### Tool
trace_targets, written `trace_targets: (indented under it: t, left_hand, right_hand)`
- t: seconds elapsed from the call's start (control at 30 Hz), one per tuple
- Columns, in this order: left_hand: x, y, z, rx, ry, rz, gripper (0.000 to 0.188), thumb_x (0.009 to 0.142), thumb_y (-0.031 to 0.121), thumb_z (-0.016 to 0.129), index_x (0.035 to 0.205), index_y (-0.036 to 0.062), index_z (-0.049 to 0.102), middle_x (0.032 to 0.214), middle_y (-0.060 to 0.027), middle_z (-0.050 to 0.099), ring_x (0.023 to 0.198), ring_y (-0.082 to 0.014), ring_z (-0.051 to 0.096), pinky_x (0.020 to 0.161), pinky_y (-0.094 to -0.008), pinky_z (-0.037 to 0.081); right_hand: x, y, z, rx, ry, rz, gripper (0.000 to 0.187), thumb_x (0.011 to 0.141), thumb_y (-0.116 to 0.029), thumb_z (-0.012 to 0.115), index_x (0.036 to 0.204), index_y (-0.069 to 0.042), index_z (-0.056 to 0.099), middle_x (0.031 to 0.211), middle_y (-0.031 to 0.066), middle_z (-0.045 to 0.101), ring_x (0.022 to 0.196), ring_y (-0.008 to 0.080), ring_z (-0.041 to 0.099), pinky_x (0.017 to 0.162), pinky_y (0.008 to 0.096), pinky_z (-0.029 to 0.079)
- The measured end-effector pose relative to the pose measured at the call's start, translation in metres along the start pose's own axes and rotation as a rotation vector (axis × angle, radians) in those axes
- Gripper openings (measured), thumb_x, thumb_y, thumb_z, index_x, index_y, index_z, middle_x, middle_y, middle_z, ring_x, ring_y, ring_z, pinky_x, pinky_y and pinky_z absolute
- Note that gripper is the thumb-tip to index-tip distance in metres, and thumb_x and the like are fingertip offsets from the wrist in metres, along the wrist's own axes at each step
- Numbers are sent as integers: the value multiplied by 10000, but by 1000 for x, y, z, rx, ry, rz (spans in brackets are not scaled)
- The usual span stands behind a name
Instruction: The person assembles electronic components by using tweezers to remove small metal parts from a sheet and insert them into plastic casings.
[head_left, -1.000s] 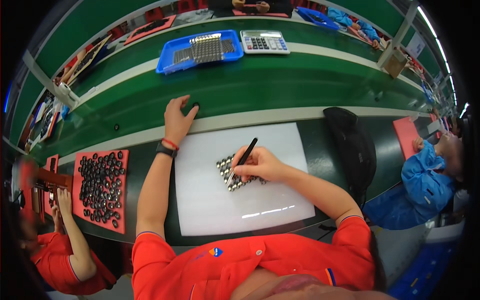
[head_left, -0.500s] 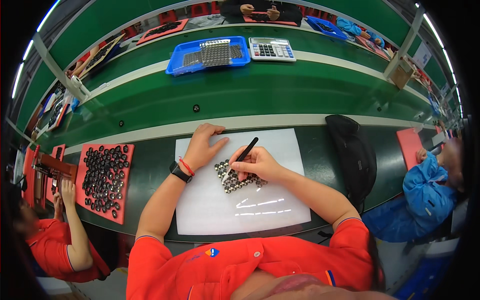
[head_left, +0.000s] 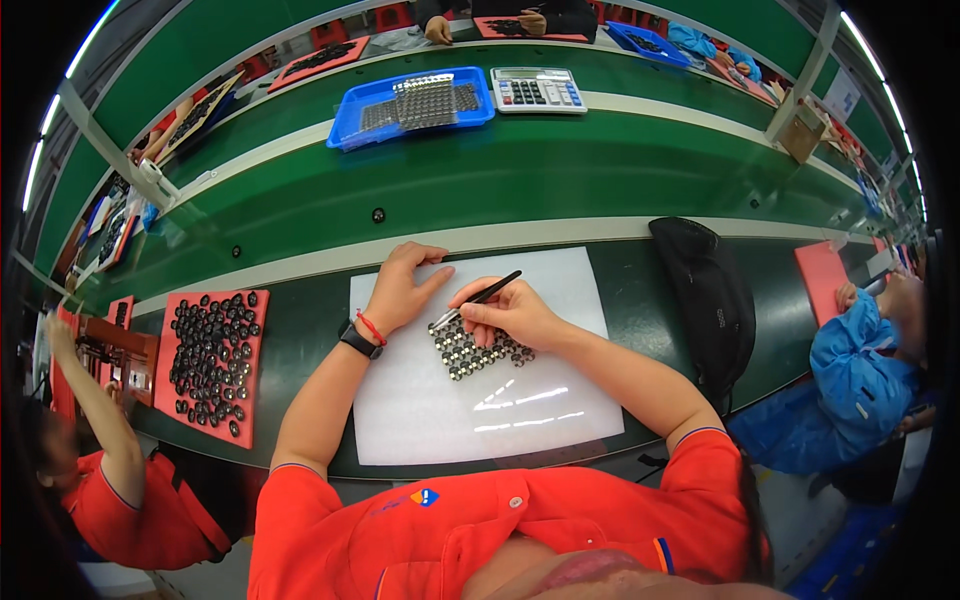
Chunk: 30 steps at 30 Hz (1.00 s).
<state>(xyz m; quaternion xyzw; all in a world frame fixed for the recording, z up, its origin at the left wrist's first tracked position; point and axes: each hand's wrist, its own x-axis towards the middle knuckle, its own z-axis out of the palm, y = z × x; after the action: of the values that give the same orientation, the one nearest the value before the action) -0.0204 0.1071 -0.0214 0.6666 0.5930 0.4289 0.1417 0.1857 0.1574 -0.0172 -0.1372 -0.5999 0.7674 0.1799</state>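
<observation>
My right hand (head_left: pixel 510 309) is closed round a slim black pen-like tool (head_left: pixel 497 287). The tool slants down to the left, and its pale tip is at the upper left corner of a block of small round metallic parts (head_left: pixel 462 358). These lie close together in rows on a white sheet (head_left: pixel 400 420), and my right hand partly covers them. To the left of the parts, my left hand (head_left: pixel 405 285) rests on the sheet's upper left area. It holds nothing, and its thumb stands apart from its fingers.
A pink board (head_left: pixel 247 400) with many black round parts lies at left, beside a co-worker in red. A black pouch (head_left: pixel 705 310) is to the right of the sheet. Beyond the ledge are a blue tray (head_left: pixel 345 120) and a calculator (head_left: pixel 538 90).
My right hand has moved slightly up and left, carrying the tool's tip from the block's left middle to its upper left corner. My left hand stays put. The left co-worker's arm has risen.
</observation>
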Motion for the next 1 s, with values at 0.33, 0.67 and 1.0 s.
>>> trace_targets:
  t: [0.33,0.67,1.0]
  left_hand:
    - [1,2,-2,89,-17,41,262,781,148,707,997,15,642,936,-117,629,879,-237,598,790,-324,471]
    - [0,0,1,98,-6,94,256,790,200,684,962,14,652,915,-121,628,892,-292,561,804,-372,442]
    - [-7,5,-2,136,9,99,232,792,144,680,978,11,637,922,-136,615,895,-307,555,796,-373,437]
  right_hand:
    - [-1,-7,0,33,-7,81,182,915,-141,589,1035,-4,579,792,73,635,631,107,616,539,216,481]
    - [-7,-7,-2,10,25,80,207,913,-178,598,1028,-6,584,785,77,626,623,118,612,537,221,481]
    - [-5,4,-10,32,186,-26,204,931,-180,572,1049,-13,577,803,86,621,645,122,619,568,222,493]
